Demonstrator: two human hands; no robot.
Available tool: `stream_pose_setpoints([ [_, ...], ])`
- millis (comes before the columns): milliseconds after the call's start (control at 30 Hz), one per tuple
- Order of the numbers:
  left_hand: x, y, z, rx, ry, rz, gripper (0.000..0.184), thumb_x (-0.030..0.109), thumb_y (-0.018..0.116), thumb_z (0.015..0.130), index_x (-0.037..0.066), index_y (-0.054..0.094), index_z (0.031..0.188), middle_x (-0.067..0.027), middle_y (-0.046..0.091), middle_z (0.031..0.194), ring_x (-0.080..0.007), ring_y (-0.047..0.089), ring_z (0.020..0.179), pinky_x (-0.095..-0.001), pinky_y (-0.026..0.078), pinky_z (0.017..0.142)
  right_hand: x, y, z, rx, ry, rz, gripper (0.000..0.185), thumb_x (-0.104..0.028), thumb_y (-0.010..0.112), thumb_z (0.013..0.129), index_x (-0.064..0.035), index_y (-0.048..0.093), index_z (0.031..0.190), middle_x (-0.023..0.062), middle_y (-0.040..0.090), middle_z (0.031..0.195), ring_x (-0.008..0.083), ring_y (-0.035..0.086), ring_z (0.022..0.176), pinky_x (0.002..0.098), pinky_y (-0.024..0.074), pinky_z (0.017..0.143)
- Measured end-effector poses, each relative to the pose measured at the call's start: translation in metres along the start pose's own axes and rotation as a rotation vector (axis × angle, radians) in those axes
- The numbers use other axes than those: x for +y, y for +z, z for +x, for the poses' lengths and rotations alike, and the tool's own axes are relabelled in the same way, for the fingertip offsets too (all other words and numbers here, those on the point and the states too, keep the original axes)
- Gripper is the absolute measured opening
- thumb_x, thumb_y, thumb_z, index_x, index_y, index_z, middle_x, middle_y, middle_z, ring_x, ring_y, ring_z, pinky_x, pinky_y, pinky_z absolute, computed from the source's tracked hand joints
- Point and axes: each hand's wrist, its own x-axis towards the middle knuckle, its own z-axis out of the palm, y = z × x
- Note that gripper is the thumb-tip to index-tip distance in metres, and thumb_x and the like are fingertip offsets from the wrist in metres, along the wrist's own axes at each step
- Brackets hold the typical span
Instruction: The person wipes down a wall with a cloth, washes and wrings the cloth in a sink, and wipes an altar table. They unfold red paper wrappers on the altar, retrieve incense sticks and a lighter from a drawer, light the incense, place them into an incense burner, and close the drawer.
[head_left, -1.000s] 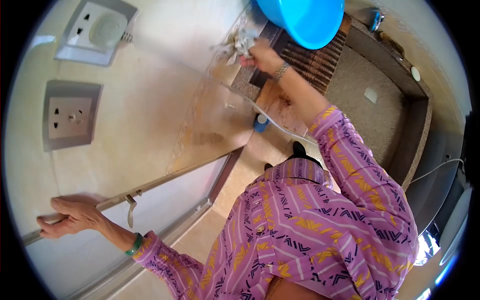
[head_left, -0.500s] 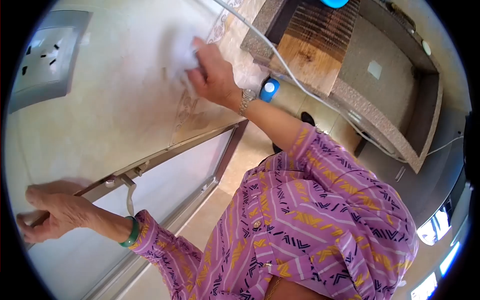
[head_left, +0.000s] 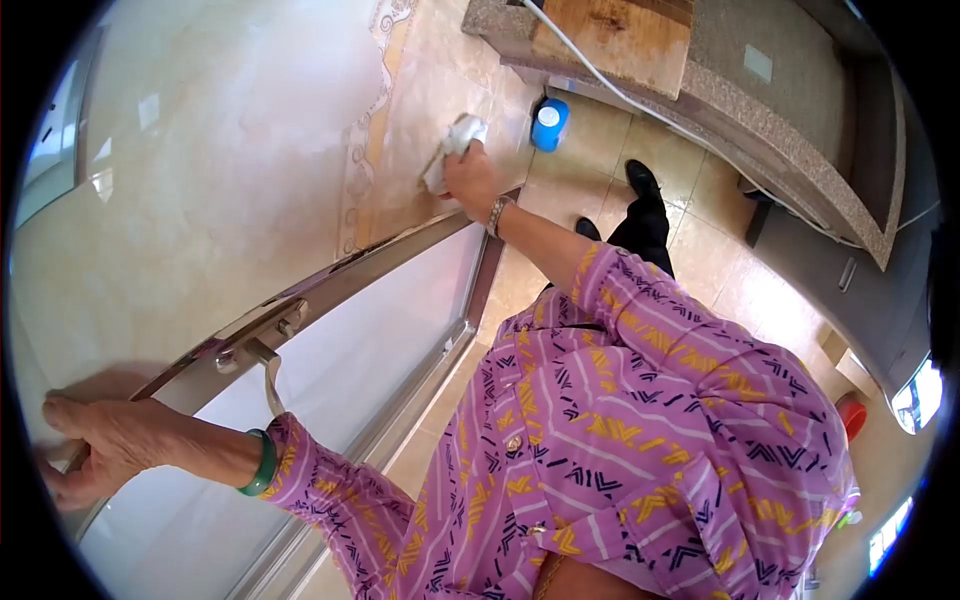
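My right hand (head_left: 471,182), with a metal watch at the wrist, is closed on a crumpled white cloth (head_left: 437,172). It presses the cloth to the lower part of the tiled wall (head_left: 250,200), below the patterned border strip. At the far left my left hand (head_left: 115,440), wearing a green bangle, grips the edge of a door (head_left: 330,340), thumb on one side and fingers on the other. The door has frosted panels and a metal handle (head_left: 268,372) close to my left sleeve. The left fingertips lie in shadow at the edge of view.
A blue container (head_left: 550,125) with a white cap stands on the tiled floor below the counter. A wooden board (head_left: 615,45) lies across the stone counter edge (head_left: 760,125). A white cable (head_left: 600,75) runs along it. My shoes (head_left: 643,180) show beneath me.
My right hand has moved down the wall with the cloth, past the border strip towards the floor. My left hand stays on the door edge. The view has shifted.
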Motion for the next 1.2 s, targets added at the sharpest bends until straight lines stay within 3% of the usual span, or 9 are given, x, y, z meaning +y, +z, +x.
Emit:
stream_pose_setpoints([
  [133,-0.005,-0.002,-0.002,-0.048,0.013,0.122,0.044,0.007,0.068,0.074,-0.001,0.045,0.111,-0.0097,0.040,0.105,-0.0199,0.048,0.091,-0.0350,0.044,0.080,-0.046,0.013,-0.052,-0.101,-0.593,0.040,0.040,-0.013,0.051,0.082,0.0064,0.042,0.116,0.0307,0.055,0.099,0.0430,0.059,0.080,0.0460,0.0496,0.067],
  [200,-0.012,-0.001,0.001,-0.022,0.021,-0.009,0.044,0.005,0.068,0.074,0.000,0.046,0.112,-0.0095,0.041,0.105,-0.0196,0.048,0.093,-0.0342,0.045,0.080,-0.072,0.021,-0.061,0.038,-1.221,0.152,0.050,-0.011,0.053,0.081,0.0012,0.039,0.127,0.0266,0.054,0.098,0.0422,0.057,0.079,0.0457,0.0482,0.070],
  [433,-0.001,0.002,0.001,-0.027,0.045,-0.020,0.030,0.005,0.067,0.071,0.000,0.055,0.098,-0.0033,0.036,0.110,-0.0192,0.048,0.098,-0.0372,0.045,0.081,-0.060,0.019,0.059,0.396,-1.108,0.008,0.047,-0.002,0.060,0.079,0.0048,0.045,0.123,0.0135,0.051,0.073,0.0232,0.051,0.058,0.0332,0.0432,0.052],
  [567,-0.009,0.007,0.006,-0.034,0.125,-0.068,0.031,0.006,0.066,0.069,0.000,0.054,0.097,-0.0044,0.035,0.109,-0.0209,0.046,0.099,-0.0402,0.044,0.081,0.013,0.003,0.124,0.295,-0.578,-0.181,0.050,-0.015,0.052,0.083,0.0042,0.036,0.126,0.0275,0.059,0.082,0.0434,0.058,0.075,0.0485,0.0475,0.067],
  [700,-0.006,0.011,0.006,-0.020,0.112,-0.067,0.032,0.006,0.067,0.067,0.000,0.053,0.095,-0.0050,0.033,0.110,-0.0216,0.043,0.103,-0.0418,0.042,0.082,0.066,0.012,0.090,0.097,-0.133,-0.360,0.037,-0.018,0.051,0.082,0.0046,0.038,0.108,0.0275,0.061,0.076,0.0441,0.060,0.071,0.0496,0.0498,0.062],
  [900,-0.004,0.015,0.005,0.051,0.133,-0.104,0.025,0.008,0.065,0.063,-0.001,0.056,0.085,-0.0140,0.035,0.105,-0.0279,0.043,0.102,-0.0441,0.040,0.082,0.047,0.040,-0.034,-0.092,-0.378,-0.146,0.045,-0.014,0.048,0.084,0.0112,0.027,0.115,0.0276,0.058,0.076,0.0432,0.058,0.069,0.0504,0.0468,0.060],
  [967,-0.021,0.014,0.005,0.040,0.151,0.023,0.030,0.013,0.069,0.067,0.000,0.058,0.092,-0.0115,0.035,0.106,-0.0247,0.045,0.100,-0.0419,0.042,0.082,0.002,0.045,-0.068,-0.047,-0.625,0.020,0.031,-0.012,0.048,0.083,0.0059,0.035,0.104,0.0243,0.051,0.056,0.0446,0.052,0.052,0.0519,0.0413,0.049],
  [1100,-0.048,0.011,0.012,0.066,0.314,0.141,0.031,0.025,0.074,0.068,0.004,0.062,0.088,-0.0163,0.041,0.101,-0.0297,0.046,0.098,-0.0430,0.041,0.080,-0.040,0.043,-0.106,-0.231,-1.103,0.011,0.060,-0.018,0.052,0.086,0.0117,0.027,0.131,0.0326,0.044,0.124,0.0418,0.047,0.114,0.0444,0.0402,0.095],
  [1200,-0.040,0.036,0.003,-0.002,0.354,0.202,0.033,0.031,0.077,0.069,0.007,0.063,0.087,-0.0179,0.048,0.097,-0.0312,0.047,0.096,-0.0438,0.042,0.078,-0.111,-0.016,-0.092,-0.537,-1.093,0.153,0.062,-0.020,0.055,0.086,0.0069,0.027,0.134,0.0291,0.040,0.132,0.0385,0.041,0.123,0.0400,0.0351,0.102],
])
